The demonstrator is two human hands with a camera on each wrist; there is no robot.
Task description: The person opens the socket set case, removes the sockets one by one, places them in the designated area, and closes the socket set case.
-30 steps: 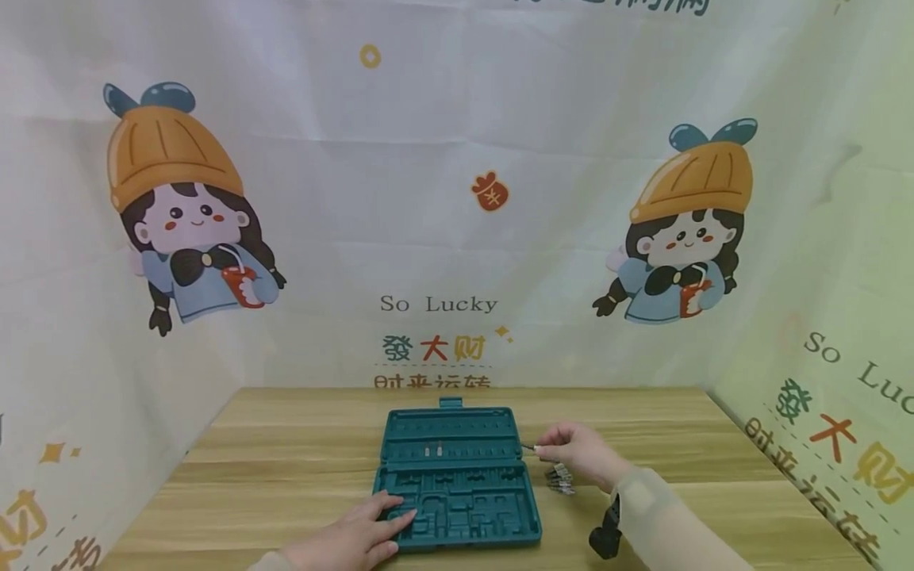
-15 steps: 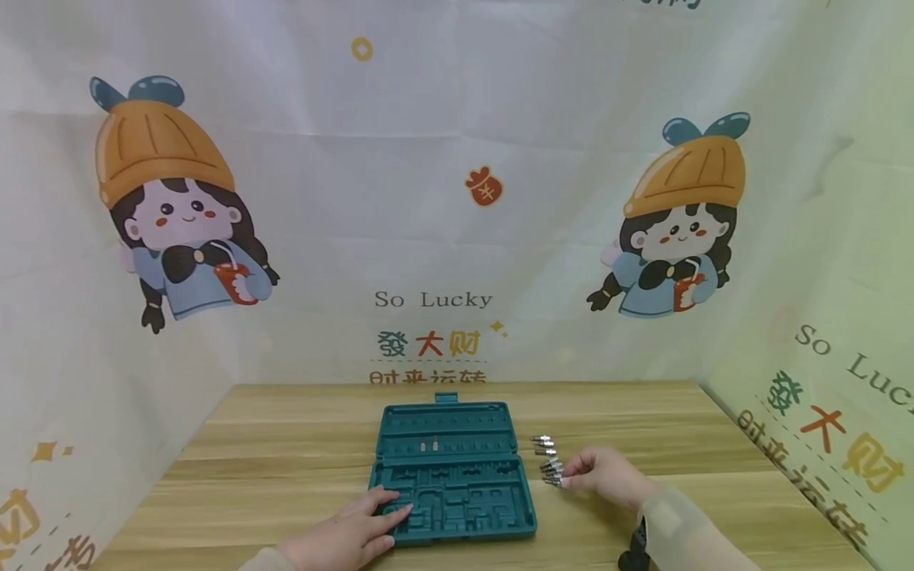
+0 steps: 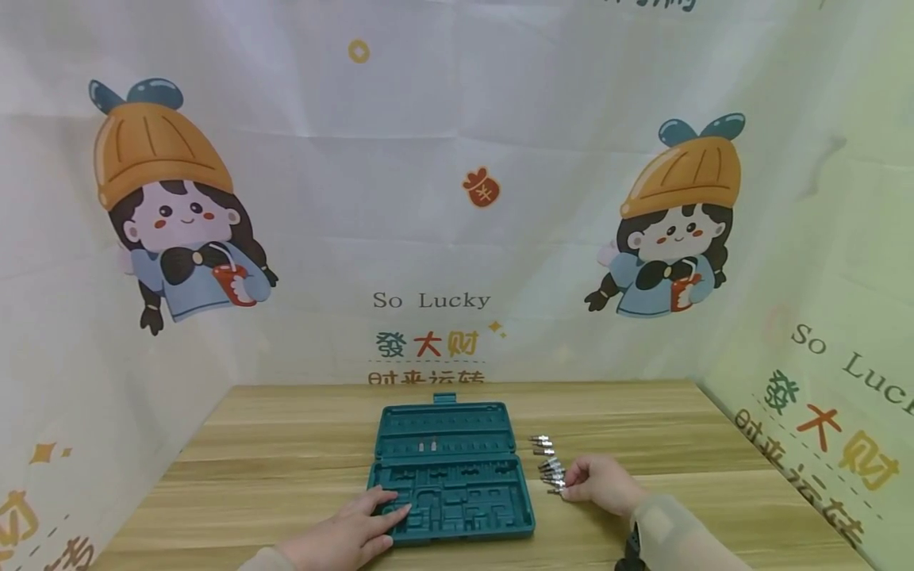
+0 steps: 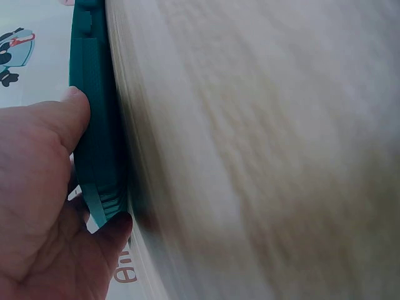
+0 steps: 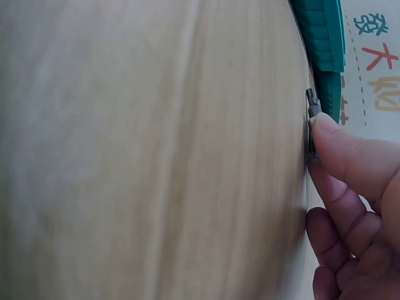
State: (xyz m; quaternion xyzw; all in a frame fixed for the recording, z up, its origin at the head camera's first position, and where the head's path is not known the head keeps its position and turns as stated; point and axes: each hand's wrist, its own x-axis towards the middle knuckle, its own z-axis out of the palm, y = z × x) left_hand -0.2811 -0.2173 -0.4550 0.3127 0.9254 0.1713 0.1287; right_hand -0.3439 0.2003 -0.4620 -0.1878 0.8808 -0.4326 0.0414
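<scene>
A teal plastic tool case (image 3: 527, 507) lies open on the table, its lid folded back. My left hand (image 3: 343, 531) rests on the case's front left corner with fingers extended. In the left wrist view, its thumb (image 4: 76, 115) touches the case's side wall. To the right of the case, my right hand (image 3: 603, 484) pinches a small metal socket bit (image 5: 313, 103) between thumb and index finger, low at the tabletop. More silver socket bits (image 3: 544, 450) lie in a loose column just beyond that hand. Two small pale pieces (image 3: 433, 446) sit in the lid.
The wooden table (image 3: 286, 444) runs back to a printed cloth backdrop (image 3: 421, 198), which also hangs at both sides. The case's latch (image 3: 444, 398) points toward the back. A black strap device (image 3: 631, 551) is on the right wrist.
My right hand has come nearer, from beside the lid to the front end of the bit column. Bits it had covered now show on the table. The left hand stays on the case.
</scene>
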